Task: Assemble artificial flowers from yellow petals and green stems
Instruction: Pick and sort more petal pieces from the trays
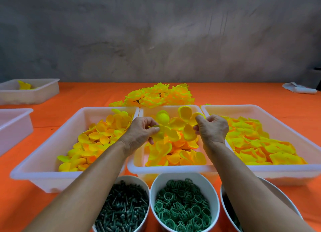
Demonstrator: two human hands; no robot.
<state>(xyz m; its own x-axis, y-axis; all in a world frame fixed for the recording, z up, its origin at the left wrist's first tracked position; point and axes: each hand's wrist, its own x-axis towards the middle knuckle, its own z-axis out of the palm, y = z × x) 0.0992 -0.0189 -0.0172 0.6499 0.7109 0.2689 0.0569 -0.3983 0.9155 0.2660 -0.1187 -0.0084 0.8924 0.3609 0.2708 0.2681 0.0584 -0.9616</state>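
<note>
Petal layer, a yellow multi-lobed piece, is held up over the middle tray, between both hands. Left hand pinches one lobe at its left side; right hand pinches a lobe at the right, fingers curled. Whether a second layer or a stem is already in there cannot be told.

Left tray and right tray also hold loose yellow petals. At the table's near edge sit three bowls: dark stem pins in the left bowl, green rings in the middle one, and a third bowl mostly hidden under the right forearm. Finished flowers are piled behind the trays, toward the far edge.

Risks, as judgement: the thin lobes could slip from the pinch and drop back into the tray, getting lost among identical petals. Pulling the two sides apart too hard may tear or crease the layer. Layers may stick together, so two could go on as one. The right forearm hangs over the third bowl and could knock it when reaching for parts.
</note>
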